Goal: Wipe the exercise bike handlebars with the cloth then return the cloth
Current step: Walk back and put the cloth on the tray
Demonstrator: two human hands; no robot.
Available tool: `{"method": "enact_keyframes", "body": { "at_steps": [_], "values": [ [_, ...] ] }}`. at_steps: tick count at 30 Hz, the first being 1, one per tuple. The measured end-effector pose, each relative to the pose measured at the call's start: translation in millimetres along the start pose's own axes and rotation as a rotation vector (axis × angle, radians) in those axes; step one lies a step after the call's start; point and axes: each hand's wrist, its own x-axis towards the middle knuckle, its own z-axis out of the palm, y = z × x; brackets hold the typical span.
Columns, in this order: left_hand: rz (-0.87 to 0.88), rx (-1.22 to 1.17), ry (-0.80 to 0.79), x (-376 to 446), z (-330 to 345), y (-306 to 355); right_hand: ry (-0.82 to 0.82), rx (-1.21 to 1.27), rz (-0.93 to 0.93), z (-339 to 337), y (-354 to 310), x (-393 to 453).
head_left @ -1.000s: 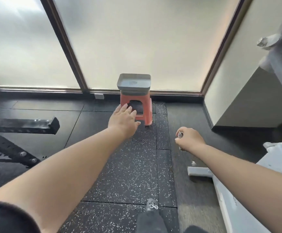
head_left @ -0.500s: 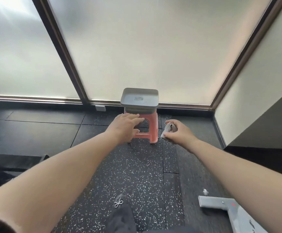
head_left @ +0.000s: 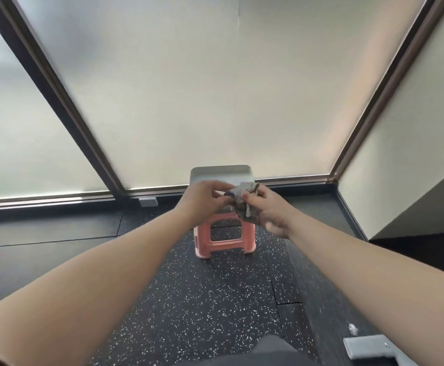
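Behind everything stand the big frosted glass panels [head_left: 189, 88] in dark frames, and to the right of them a plain wall [head_left: 413, 154]. The floor [head_left: 202, 299] is made of black rubber tiles with white speckles. On the floor, close to the glass, stands a small pink plastic stool [head_left: 224, 240], and on its top lies a grey tray [head_left: 220, 172], seen from the front edge. At the lower right corner a grey part of the exercise bike base [head_left: 366, 346] lies on the floor, only partly in view.

The person stretches both bare arms forward over the stool. The right hand [head_left: 269, 211] holds a grey cloth [head_left: 243, 204]: the thumb pinches it from the front, and the cloth hangs down crumpled over the palm. The left hand [head_left: 205, 199] is just beside it, with the fingers bent toward the upper corner of the cloth; they seem to pinch it, but the picture is blurred there. The cloth is in the air in front of the tray, between the two hands, and I cannot tell whether it touches the tray.
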Motion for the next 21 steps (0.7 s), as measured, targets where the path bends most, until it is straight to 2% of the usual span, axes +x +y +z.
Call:
{"method": "enact_keyframes", "body": {
  "at_steps": [4, 7, 11, 16, 21],
  "values": [
    [-0.076, -0.018, 0.065, 50.2, -13.4, -15.9, -0.030, -0.055, 0.051, -5.6, -3.2, 35.0],
    [-0.197, -0.187, 0.021, 92.6, -16.8, -27.7, -0.030, -0.076, 0.088, -12.0, -13.4, 71.0],
    [-0.326, -0.511, 0.000, 150.0, -15.9, -37.7, 0.050, -0.114, 0.102, -26.5, -34.4, 125.5],
    [-0.304, -0.445, -0.127, 237.0, -8.6, -52.9, 0.111, -0.220, 0.070, -59.6, -63.9, 197.7],
    [-0.331, -0.472, -0.024, 309.9, -5.6, -59.4, -0.018, -0.312, 0.110, -95.2, -85.6, 253.8]
  ]
}}
